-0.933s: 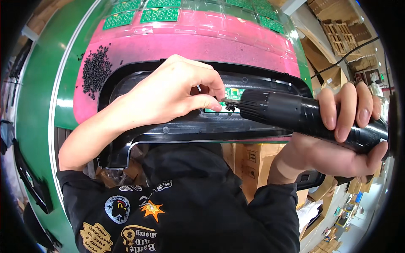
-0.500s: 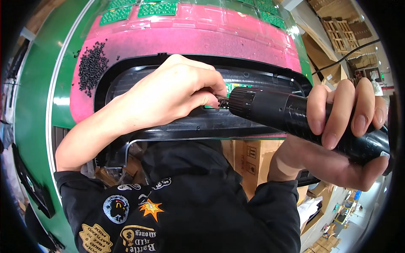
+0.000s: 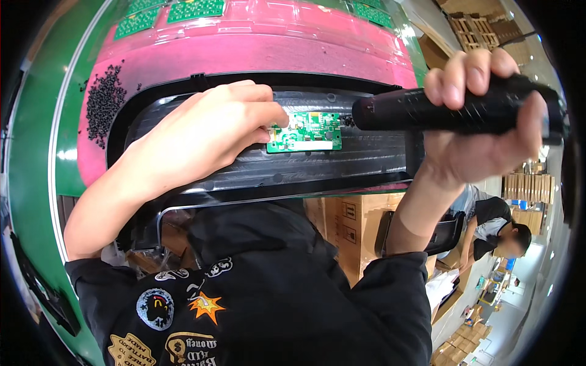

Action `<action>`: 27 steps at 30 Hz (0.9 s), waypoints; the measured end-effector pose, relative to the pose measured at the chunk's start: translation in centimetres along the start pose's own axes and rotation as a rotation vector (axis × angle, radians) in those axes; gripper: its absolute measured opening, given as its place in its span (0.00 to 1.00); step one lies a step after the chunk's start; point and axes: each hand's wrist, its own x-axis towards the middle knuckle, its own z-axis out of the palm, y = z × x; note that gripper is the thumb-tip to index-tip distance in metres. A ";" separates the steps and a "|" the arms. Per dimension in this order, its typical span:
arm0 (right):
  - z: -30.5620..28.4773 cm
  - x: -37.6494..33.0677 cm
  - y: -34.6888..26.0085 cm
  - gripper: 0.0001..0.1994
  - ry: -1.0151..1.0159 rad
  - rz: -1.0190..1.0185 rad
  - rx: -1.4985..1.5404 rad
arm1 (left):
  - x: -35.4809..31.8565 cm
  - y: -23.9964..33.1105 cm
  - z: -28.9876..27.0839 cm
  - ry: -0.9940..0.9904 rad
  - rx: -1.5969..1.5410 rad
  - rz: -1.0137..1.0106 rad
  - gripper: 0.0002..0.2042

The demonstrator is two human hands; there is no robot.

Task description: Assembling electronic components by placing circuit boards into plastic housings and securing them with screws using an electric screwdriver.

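A green circuit board (image 3: 311,131) with a white strip along its near edge lies inside a long black plastic housing (image 3: 366,160). At the board's left end is my left hand (image 3: 210,125), its fingers curled together, thumb and forefinger over the edge; whatever they may pinch is hidden. My right hand (image 3: 482,116) is wrapped round a thick black electric screwdriver (image 3: 415,111), held almost level. Its dark tip points left, close to the board's right edge; contact cannot be made out.
Small black screws (image 3: 105,104) lie heaped on the pink mat (image 3: 256,55) left of the housing. Clear plastic trays with more green boards (image 3: 196,9) stand at the far side. Cardboard boxes (image 3: 360,229) are below the table edge. Another person (image 3: 500,229) is at the right.
The screwdriver has drawn back to the right and come nearly level, uncovering the board. My left fingers have shifted to the board's left end. A person has come into view at right.
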 end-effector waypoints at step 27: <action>0.6 3.6 8.2 0.20 -0.312 -0.140 0.662 | 0.0 0.7 -0.4 -0.172 -0.022 -0.235 0.23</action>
